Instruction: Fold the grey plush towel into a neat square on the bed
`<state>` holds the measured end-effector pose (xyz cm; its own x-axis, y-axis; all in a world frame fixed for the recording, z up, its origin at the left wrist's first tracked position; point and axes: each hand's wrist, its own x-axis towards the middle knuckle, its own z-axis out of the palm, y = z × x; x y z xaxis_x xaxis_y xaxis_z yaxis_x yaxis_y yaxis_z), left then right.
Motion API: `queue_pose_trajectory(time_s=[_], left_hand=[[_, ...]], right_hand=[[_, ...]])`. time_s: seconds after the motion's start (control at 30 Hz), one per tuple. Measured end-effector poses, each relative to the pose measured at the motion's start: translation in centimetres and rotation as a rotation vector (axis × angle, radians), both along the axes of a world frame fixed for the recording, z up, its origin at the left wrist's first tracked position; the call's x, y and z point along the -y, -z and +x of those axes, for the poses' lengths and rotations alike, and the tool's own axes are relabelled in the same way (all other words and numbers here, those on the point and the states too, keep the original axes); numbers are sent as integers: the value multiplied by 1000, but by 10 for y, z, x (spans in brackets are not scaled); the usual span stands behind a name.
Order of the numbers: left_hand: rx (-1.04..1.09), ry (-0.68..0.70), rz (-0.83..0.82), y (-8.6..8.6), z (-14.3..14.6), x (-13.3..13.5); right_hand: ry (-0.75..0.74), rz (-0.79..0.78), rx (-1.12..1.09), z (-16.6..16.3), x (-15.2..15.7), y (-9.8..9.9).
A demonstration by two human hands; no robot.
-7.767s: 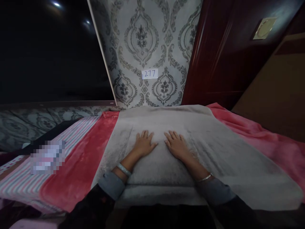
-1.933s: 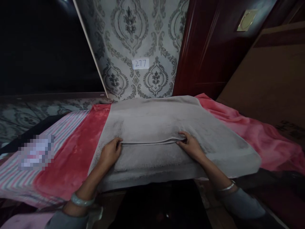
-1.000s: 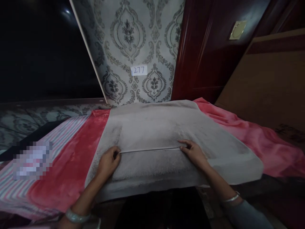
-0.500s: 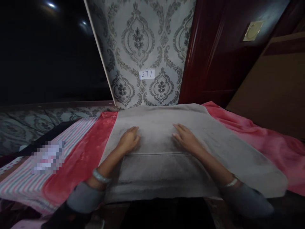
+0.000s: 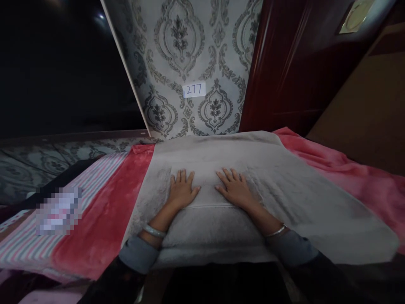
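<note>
Although the light is poor, the grey plush cloth [image 5: 284,190] can be made out plainly. It lies spread across the middle of the bed, on top of a red blanket [image 5: 104,211] that shows on either side of it. Its near part appears doubled over, with a fold edge [image 5: 209,206] running crosswise just under the heels of the palms. Both hands rest on the cloth at this edge, side by side, close but not touching. The left hand [image 5: 182,192] is fully open, palm down, fingers spread and pointing away from the person. The right hand [image 5: 236,190] lies the same way, and neither has hold of anything. On this evidence the step in hand is judged to be pressing and smoothing the folded layer flat, not lifting or carrying it. Any further fold would, in my judgement, call for both hands to take an edge or corners level with each other, since so thick and soft a pile looks likely to bunch if drawn from one side only. A bracelet [image 5: 154,231] sits on the left wrist and another on the right. Outward, a striped sheet [image 5: 38,240] lies at the left beyond the blanket. Patterned wallpaper [image 5: 196,50] bears a label reading 277 [image 5: 194,89], and a dark red door [image 5: 294,63] stands to the right.
</note>
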<state>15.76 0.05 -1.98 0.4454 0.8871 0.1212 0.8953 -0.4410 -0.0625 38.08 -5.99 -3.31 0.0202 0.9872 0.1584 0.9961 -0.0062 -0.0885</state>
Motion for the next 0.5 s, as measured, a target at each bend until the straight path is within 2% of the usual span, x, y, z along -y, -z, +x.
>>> queue_pose_trajectory(time_s=[0.23, 0.37, 0.5], left_hand=[[-23, 61, -43, -3, -11, 3], [8, 105, -74, -2, -32, 14], [69, 145, -102, 4, -63, 31]], right_hand=[[-32, -59, 18, 11, 12, -2], [-46, -63, 14, 25, 28, 3], [-56, -37, -20, 47, 50, 16]])
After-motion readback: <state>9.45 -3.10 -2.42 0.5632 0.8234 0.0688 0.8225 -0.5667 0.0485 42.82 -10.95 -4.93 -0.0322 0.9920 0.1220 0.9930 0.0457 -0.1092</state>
